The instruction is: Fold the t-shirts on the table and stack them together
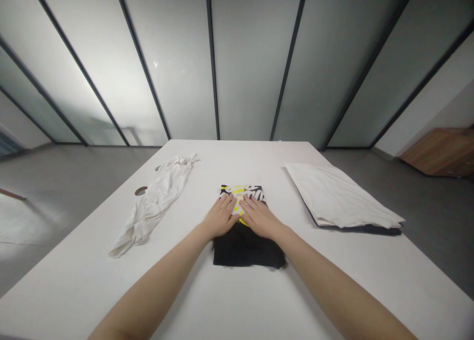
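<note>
A folded black garment [246, 248] with a yellow and white print at its far end lies flat on the white table [237, 305], straight in front of me. My left hand [221, 215] rests palm down on the left side of the print, fingers stretched out. Beside it, my right hand [261, 216] lies flat on the right side, its fingers also extended. The thumbs are close together near the middle. Both hands cover part of the print, and neither grips the cloth.
To the left lies a crumpled white garment [157, 204], next to a round hole [140, 191] in the tabletop. At the right, folded white cloth [336, 194] sits over a dark layer [365, 230]. Frosted glass panels [248, 58] stand beyond the table's far edge.
</note>
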`<action>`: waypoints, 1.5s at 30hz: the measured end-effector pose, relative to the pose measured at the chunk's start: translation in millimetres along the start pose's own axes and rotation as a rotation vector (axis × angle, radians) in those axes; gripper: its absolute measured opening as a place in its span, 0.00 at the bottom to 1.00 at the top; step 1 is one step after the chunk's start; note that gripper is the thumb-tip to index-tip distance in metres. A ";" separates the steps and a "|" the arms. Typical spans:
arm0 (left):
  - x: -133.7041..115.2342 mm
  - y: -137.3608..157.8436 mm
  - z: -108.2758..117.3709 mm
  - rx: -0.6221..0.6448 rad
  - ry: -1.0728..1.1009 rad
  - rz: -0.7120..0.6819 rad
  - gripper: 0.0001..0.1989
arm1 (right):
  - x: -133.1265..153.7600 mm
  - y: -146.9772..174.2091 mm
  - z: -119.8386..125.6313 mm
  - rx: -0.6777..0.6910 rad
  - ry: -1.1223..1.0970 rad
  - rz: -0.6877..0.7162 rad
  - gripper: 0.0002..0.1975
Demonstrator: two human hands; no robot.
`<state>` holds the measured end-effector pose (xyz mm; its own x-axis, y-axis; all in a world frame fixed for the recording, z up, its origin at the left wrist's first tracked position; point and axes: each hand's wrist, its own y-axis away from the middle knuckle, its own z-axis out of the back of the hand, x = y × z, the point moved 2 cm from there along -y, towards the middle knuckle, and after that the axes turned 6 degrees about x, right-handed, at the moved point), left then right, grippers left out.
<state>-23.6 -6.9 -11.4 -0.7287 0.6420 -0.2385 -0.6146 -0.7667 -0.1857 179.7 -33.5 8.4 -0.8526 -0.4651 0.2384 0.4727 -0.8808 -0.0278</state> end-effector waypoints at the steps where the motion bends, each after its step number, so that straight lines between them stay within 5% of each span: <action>1: -2.7 0.8 -2.0 0.032 -0.004 0.007 0.32 | 0.7 0.8 -2.6 0.036 -0.007 -0.009 0.31; 10: -44.2 -0.7 43.7 0.139 -0.136 0.087 0.22 | 29.6 13.4 32.6 0.117 0.045 -0.037 0.20; 15: -60.8 3.8 36.8 0.100 -0.133 0.132 0.16 | 45.1 16.6 32.8 0.056 0.072 -0.136 0.18; 22: -52.0 8.6 14.1 0.246 -0.067 0.266 0.31 | 25.9 9.7 -9.0 0.077 -0.003 -0.184 0.34; 32: -14.8 9.0 22.3 0.192 -0.082 0.529 0.34 | -29.2 7.5 2.0 0.113 -0.003 -0.347 0.33; 40: 5.1 4.8 25.1 -0.023 0.080 0.243 0.11 | -38.4 6.1 19.8 -0.090 -0.140 -0.171 0.09; 45: 9.1 1.3 29.6 -0.051 0.427 0.171 0.06 | -44.5 5.3 25.5 -0.165 -0.502 -0.164 0.09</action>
<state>-40.0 -1.7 14.4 -0.6220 0.4520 -0.6394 -0.4725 -0.8678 -0.1538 225.8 -15.2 22.4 -0.6817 -0.2568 0.6850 0.2674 -0.9590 -0.0934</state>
